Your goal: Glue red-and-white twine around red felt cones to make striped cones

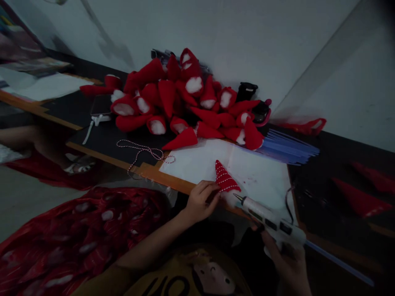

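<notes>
My left hand (pixel 202 200) pinches the lower left edge of a small red cone hat (pixel 226 179), which has red-and-white cord wound round it and white stuffing at its base. The cone lies on white paper (pixel 265 176) near the table's front edge. My right hand (pixel 286 259) is wrapped round the handle of a white glue gun (pixel 271 220). The gun's metal nozzle points at the lower right corner of the cone, very close to it. A clear glue stick (pixel 342 263) juts from the gun's back end.
Many red stuffed cones (pixel 166 96) are heaped at the back. Loose cord (pixel 142 152) lies left of the paper, blue-looking glue sticks (pixel 286 146) behind it. A large red bag (pixel 86 234) of cones stands at lower left; a person's leg (pixel 40 144) shows beyond.
</notes>
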### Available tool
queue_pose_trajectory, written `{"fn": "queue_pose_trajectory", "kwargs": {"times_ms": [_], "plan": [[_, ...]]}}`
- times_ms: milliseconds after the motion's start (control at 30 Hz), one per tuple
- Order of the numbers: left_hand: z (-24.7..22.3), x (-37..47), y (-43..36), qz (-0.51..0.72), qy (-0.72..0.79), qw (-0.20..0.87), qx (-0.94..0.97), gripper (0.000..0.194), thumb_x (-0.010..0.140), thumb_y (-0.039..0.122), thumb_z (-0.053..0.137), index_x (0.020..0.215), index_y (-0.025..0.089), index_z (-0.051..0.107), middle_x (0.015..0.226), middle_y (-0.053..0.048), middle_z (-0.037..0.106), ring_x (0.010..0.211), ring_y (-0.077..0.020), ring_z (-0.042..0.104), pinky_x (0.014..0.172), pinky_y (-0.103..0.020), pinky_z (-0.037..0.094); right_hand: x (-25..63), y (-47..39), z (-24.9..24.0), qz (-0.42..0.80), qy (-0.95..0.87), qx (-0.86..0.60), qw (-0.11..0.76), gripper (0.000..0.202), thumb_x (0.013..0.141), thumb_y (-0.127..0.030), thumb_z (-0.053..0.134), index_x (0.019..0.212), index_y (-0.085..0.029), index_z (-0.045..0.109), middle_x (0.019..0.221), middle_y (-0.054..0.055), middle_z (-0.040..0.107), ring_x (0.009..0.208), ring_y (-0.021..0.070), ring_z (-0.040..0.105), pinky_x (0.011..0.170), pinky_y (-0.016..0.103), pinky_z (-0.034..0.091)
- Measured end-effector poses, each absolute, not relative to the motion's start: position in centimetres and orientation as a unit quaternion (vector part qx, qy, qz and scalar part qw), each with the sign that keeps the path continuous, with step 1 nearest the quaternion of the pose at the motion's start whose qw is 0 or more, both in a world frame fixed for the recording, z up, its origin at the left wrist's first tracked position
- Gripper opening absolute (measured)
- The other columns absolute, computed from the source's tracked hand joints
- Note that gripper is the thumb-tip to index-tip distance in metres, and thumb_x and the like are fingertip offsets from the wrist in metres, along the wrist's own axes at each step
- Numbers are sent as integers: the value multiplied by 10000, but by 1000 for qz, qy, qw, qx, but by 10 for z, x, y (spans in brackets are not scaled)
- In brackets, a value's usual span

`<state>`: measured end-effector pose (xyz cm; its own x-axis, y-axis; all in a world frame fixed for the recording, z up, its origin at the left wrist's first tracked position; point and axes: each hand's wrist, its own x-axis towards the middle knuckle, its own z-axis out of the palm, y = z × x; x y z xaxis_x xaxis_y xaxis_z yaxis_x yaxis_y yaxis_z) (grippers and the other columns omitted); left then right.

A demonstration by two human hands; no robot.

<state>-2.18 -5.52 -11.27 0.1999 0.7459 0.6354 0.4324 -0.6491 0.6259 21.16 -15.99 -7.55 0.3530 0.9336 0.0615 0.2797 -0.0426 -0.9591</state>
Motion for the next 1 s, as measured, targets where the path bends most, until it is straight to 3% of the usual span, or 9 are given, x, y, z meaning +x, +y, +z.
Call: {"fn": "queue_pose_trajectory", "kwargs": {"times_ms": [233, 533, 700, 1000], "plan": [[-110, -9, -49, 496, 378, 122, 772, 226, 852, 127, 570, 1072, 163, 605, 1032, -117, 640, 954, -217, 596, 808, -377, 526, 216, -156, -72, 257, -535, -658, 463, 330, 717, -476, 764, 857, -187, 687, 823, 86, 752, 779, 258, 718, 744, 362, 582], [-106, -1, -53, 417, 395, 152, 804, 227, 870, 147, 542, 1091, 169, 591, 1431, -184, 409, 1283, -310, 446, 1005, -502, 447, 219, -108, -53, 229, -622, -654, 364, 303, 815, -449, 658, 913, -168, 717, 927, 107, 756, 916, 290, 705, 818, 387, 551], [-107, 0, -53, 404, 394, 150, 812, 268, 859, 135, 546, 1120, 183, 582, 1397, -170, 451, 1258, -310, 464, 998, -509, 445, 208, -91, -47, 215, -633, -683, 294, 397, 839, -521, 588, 968, -161, 693, 903, 113, 755, 879, 291, 705, 789, 387, 526], [-105, 1, -50, 390, 389, 142, 823, 263, 864, 138, 514, 1116, 185, 571, 1367, -153, 478, 1230, -297, 466, 972, -492, 435, 205, -89, -48, 223, -625, -694, 279, 460, 844, -577, 559, 945, -147, 684, 862, 132, 740, 824, 298, 693, 749, 388, 507]]}}
